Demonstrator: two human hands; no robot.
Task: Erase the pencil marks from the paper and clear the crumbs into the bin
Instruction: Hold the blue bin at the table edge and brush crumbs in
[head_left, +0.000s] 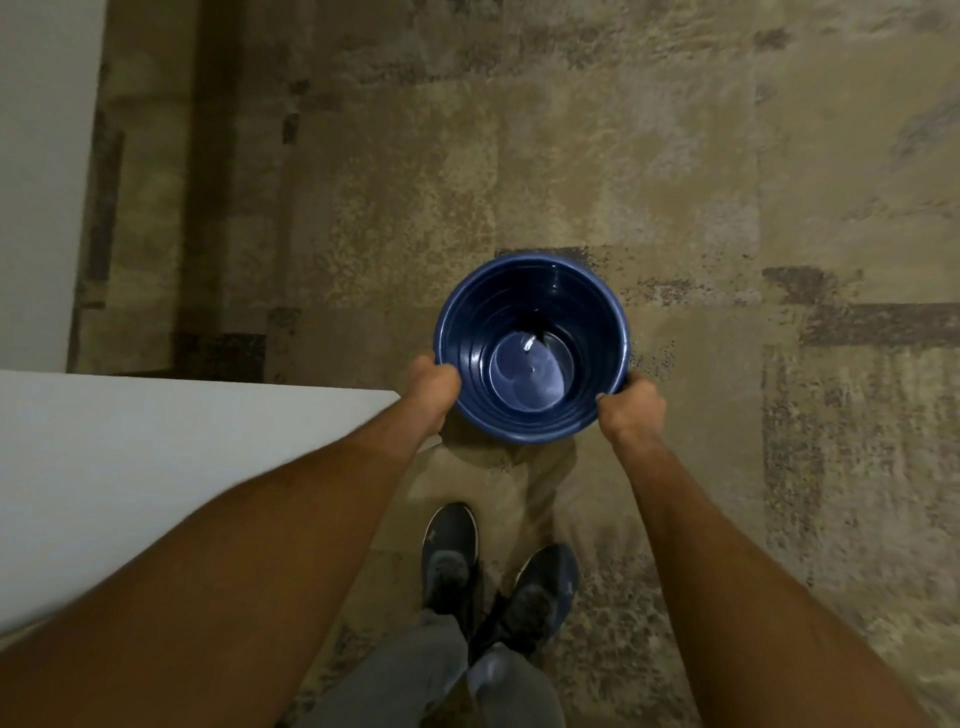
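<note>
A round dark blue bin (462, 306) is seen from above, over the patterned carpet. Its inside looks bare apart from a shiny bottom. My left hand (432, 387) grips the rim on the bin's left side. My right hand (631, 410) grips the rim on its right side. Both arms reach forward from the bottom of the view. No paper, eraser or crumbs are in view.
A white table corner (156, 441) lies at the left, under my left forearm. A white wall (41, 156) rises at the far left. My two dark shoes (493, 571) stand on the beige and grey carpet (779, 182) below the bin.
</note>
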